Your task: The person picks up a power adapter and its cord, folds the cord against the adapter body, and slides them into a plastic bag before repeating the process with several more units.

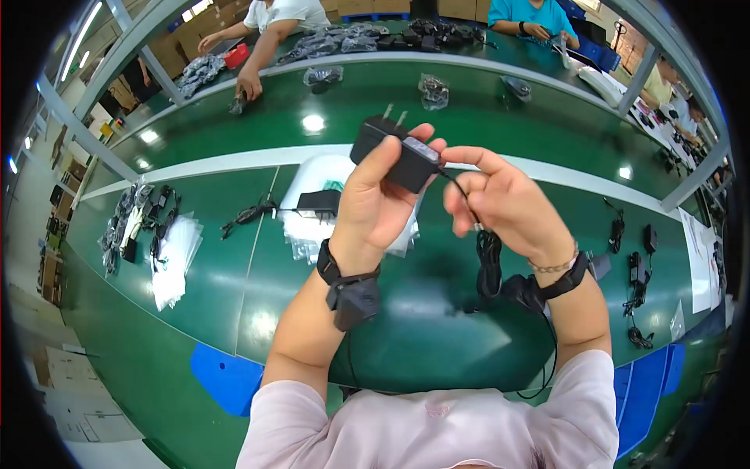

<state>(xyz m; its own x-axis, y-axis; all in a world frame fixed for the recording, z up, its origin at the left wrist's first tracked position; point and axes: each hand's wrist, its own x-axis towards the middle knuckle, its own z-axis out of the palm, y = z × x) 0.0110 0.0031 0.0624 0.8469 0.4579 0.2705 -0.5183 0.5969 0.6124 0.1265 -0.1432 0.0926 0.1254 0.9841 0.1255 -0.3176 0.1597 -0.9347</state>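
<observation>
A black power adapter (416, 170) with two metal prongs pointing up and away is gripped by my left hand (366, 211), thumb across its front. From its right end a thin black cable runs into my right hand (519, 207), whose fingers curl round it, with the index finger reaching to the adapter. Below my right hand hangs the rest of the cable, a coiled and tied bundle (489, 266). Behind my left wrist another black adapter (317, 203) lies on a stack of clear plastic bags (312, 173), partly hidden by my arm.
Bagged cables (125, 223) and more clear bags (176, 266) lie at the left. Adapters with cords (638, 270) lie at the right. Beyond the white ledge (258, 161), a green belt (234, 125) carries several bagged items. A co-worker's hand (249, 82) touches one; other people sit farther off.
</observation>
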